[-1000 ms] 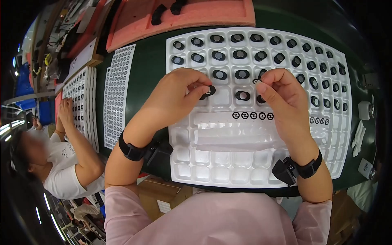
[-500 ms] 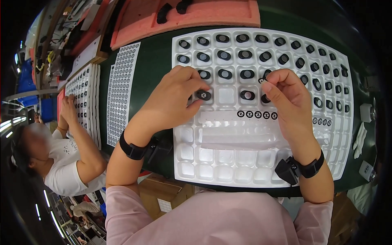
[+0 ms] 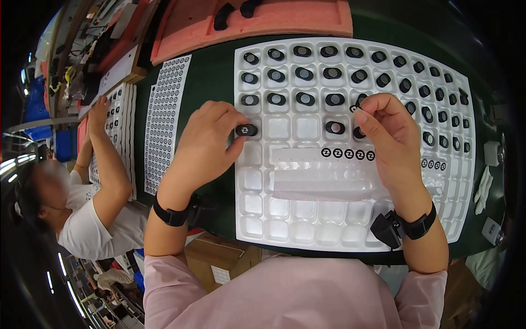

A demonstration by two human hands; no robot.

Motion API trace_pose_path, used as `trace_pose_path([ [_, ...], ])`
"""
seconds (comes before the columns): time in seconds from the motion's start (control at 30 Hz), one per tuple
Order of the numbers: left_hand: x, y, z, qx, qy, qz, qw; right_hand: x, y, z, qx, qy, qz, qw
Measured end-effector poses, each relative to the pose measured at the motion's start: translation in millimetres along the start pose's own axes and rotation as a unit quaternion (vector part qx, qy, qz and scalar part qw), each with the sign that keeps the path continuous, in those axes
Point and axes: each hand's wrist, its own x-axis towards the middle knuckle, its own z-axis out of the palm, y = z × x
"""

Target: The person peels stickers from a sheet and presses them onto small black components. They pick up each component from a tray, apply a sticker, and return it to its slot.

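My left hand (image 3: 205, 145) pinches a small black oval piece (image 3: 246, 130) between thumb and fingertips, at the left edge of a white compartment tray (image 3: 307, 129). A round black-and-white mark shows on the piece's top. My right hand (image 3: 392, 134) is closed in a pinch on a small round black sticker (image 3: 355, 109), above the tray's middle. Similar black oval pieces (image 3: 332, 73) sit in the far rows of compartments. Across the nearer compartments lies a clear-and-white strip with round black stickers (image 3: 349, 153), partly hidden under my right hand.
A sheet of round stickers (image 3: 166, 120) lies on the dark green table left of the tray. Beyond the tray is a pink foam board (image 3: 285, 19) with black pieces on it. A co-worker (image 3: 104, 203) works beside stacked white trays (image 3: 130, 126) on the left.
My left hand has moved left with the oval piece, from the second compartment column to the tray's left edge. My right hand stays nearly still, pinching the sticker.
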Motion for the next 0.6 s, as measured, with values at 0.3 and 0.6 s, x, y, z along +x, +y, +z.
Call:
trace_pose_path([
  [0.3,3,-9,16,-0.016,-0.016,0.029,0.999,0,0,-1,0.006,-0.003,0.003,1.000],
  [0.6,2,-2,14,0.017,-0.001,0.036,0.999,0,-1,4,0.011,0.013,-0.026,1.000],
])
